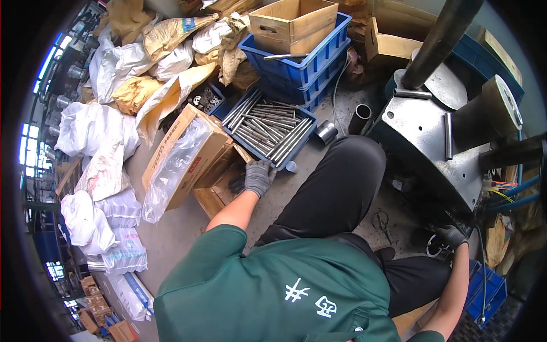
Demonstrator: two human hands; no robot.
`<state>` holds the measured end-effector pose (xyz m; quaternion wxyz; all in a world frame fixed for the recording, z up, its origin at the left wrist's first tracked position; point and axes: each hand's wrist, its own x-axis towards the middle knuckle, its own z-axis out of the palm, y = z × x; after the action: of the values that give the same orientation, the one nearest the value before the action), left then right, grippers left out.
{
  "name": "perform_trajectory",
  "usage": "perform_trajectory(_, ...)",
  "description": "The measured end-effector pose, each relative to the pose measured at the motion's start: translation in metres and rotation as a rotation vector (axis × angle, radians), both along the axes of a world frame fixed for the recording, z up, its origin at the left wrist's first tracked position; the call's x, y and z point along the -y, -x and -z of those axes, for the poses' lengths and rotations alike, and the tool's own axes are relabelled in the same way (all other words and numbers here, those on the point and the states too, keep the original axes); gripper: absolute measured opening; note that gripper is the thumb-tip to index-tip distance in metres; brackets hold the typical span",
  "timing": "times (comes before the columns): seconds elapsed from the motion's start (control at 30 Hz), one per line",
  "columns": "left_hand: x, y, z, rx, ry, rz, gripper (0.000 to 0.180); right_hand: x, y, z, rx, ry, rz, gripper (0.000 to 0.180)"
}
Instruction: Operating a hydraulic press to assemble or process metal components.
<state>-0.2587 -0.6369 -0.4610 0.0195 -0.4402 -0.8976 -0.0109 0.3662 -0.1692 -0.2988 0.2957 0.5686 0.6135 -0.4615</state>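
My left hand (258, 178), in a grey knit glove, is at the near corner of a blue bin (312, 122) filled with metal rods (266, 128). Its fingers look apart, with the tips by the bin's rim and the end of a cardboard flap; no rod shows in them. Down at the right, my right hand (453, 236), in a dark glove, is low beside the machine, next to a round metal ring (434, 246). Its fingers are too dark to make out. Two short rods (448, 135) lie on the machine's metal plate (419, 128).
An open cardboard box (185, 154) with plastic lining stands left of the bin. Stacked blue crates (296, 62) carry a wooden box (296, 25) behind. Metal tubes (360, 118) and scissors (382, 223) are on the floor. White sacks (97, 128) pile up at the left.
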Motion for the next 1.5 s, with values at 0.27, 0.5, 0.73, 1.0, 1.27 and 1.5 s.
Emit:
perform_trajectory(0.27,0.001,-0.003,0.000,-0.023,-0.001,0.021,0.038,0.037,0.005,-0.041,0.091,0.064,-0.105,0.041)
perform_trajectory(0.5,0.005,0.001,0.011,-0.001,-0.027,0.029,0.041,0.033,-0.018,-0.025,0.288,0.095,0.211,0.060)
perform_trajectory(0.73,0.002,0.016,-0.053,0.379,-0.451,-0.043,0.048,0.029,-0.032,-0.015,0.113,0.059,0.164,0.067)
perform_trajectory(1.0,0.077,0.146,-0.235,-0.125,-0.896,0.036,0.031,0.035,-0.026,-0.011,-0.054,0.022,0.074,0.058)
perform_trajectory(1.27,0.213,0.195,-0.207,0.345,0.002,-0.382,0.034,0.034,-0.035,-0.024,-0.066,0.046,0.083,0.078)
perform_trajectory(1.5,0.203,0.175,-0.147,0.000,-0.121,-0.498,0.082,0.041,-0.032,-0.028,-0.195,0.007,-0.044,0.060)
